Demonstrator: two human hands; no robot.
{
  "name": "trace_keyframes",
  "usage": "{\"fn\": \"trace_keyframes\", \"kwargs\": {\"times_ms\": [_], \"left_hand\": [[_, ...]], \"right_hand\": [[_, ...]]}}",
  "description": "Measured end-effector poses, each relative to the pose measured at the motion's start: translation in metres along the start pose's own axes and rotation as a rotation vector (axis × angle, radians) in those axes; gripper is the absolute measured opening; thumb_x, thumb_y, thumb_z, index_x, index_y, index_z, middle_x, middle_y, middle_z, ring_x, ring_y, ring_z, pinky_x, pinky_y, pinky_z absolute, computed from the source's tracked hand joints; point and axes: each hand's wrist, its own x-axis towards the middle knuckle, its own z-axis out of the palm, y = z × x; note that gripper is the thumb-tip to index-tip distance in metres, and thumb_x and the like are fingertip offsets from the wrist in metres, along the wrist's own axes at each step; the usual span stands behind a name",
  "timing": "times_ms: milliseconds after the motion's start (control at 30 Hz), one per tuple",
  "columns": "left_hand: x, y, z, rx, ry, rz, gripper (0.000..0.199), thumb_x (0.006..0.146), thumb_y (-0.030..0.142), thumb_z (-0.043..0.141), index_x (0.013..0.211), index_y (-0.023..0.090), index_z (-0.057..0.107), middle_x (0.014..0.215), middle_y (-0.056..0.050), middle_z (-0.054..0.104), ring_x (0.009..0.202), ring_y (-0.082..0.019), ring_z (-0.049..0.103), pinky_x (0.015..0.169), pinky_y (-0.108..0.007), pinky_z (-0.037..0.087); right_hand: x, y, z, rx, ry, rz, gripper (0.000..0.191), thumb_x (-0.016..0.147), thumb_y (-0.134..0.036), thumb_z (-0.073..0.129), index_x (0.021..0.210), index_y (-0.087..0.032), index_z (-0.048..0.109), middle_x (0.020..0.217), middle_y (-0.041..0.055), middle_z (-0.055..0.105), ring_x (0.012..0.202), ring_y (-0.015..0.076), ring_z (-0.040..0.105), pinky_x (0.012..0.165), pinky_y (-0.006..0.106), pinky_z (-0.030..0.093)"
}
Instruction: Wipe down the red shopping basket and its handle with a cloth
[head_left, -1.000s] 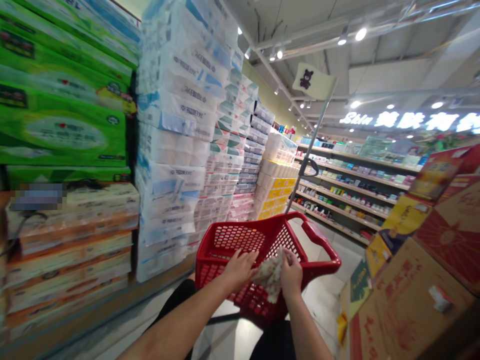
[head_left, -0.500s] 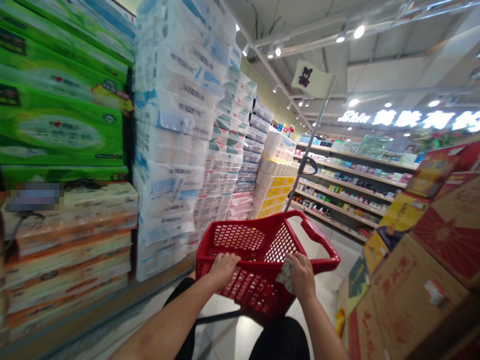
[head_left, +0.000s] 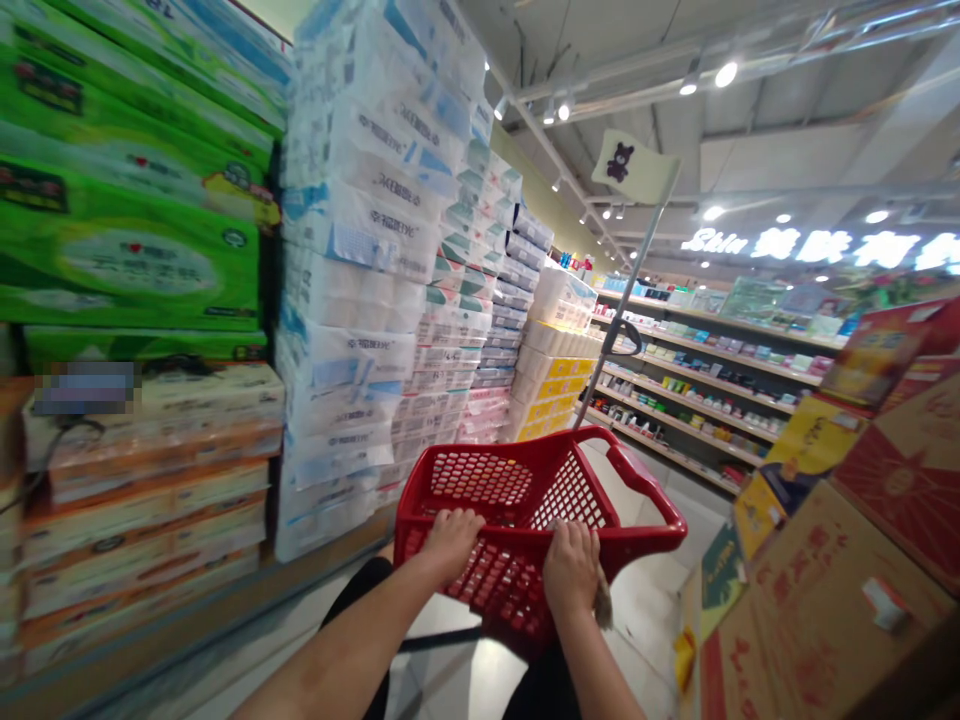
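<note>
– Here we are, our left hand curled over the near rim of the red basket!
– And our right hand is clamped on that same rim, with a cloth poking out at its outer side.
– Can we tell how the cloth is gripped?
– We can't; the hand hides it. The basket stands right in front of us, stacked white packs to our left, cardboard boxes to our right.

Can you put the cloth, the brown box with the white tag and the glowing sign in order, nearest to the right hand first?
From the right hand, in the head view:
1. Cloth: right beside it, at its outer edge.
2. Brown box: off to the right.
3. Sign: high at the back.
</note>
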Motion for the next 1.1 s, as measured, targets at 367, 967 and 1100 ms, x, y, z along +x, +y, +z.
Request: {"fn": "trace_keyframes", "kwargs": {"times_ms": [367,967,1100], "left_hand": [[0.002,0.001,-0.001,-0.046,0.006,-0.024,0.036,0.094,0.024,0.028,0.120,0.025,0.053,0.112,-0.008,0.059,0.103,-0.024,0.049,0.088,-0.041,0.033],[-0.002,0.001,-0.006,-0.095,0.008,-0.034,0.037,0.093,0.021,0.029,0.120,0.027,0.055,0.111,-0.006,0.061,0.101,-0.022,0.051,0.086,-0.038,0.033],[-0.001,0.001,-0.006,-0.096,0.007,-0.038,0.037,0.093,0.019,0.029,0.117,0.027,0.056,0.109,-0.005,0.062,0.099,-0.022,0.051,0.085,-0.039,0.033]], "right_hand": [[-0.020,-0.035,0.023,0.047,-0.227,-0.110,0.065,0.076,-0.001,0.037,0.137,-0.023,0.045,0.131,0.0066,0.055,0.128,0.0247,0.041,0.111,0.043,0.019],[-0.008,-0.012,0.010,0.179,-0.226,-0.228,0.064,0.077,0.002,0.037,0.131,-0.027,0.053,0.126,-0.0010,0.061,0.117,0.0178,0.051,0.106,0.033,0.029],[0.008,-0.009,-0.004,0.231,-0.360,-0.235,0.062,0.078,0.000,0.038,0.131,-0.028,0.054,0.122,0.0002,0.063,0.111,0.0171,0.054,0.099,0.029,0.035]]}}
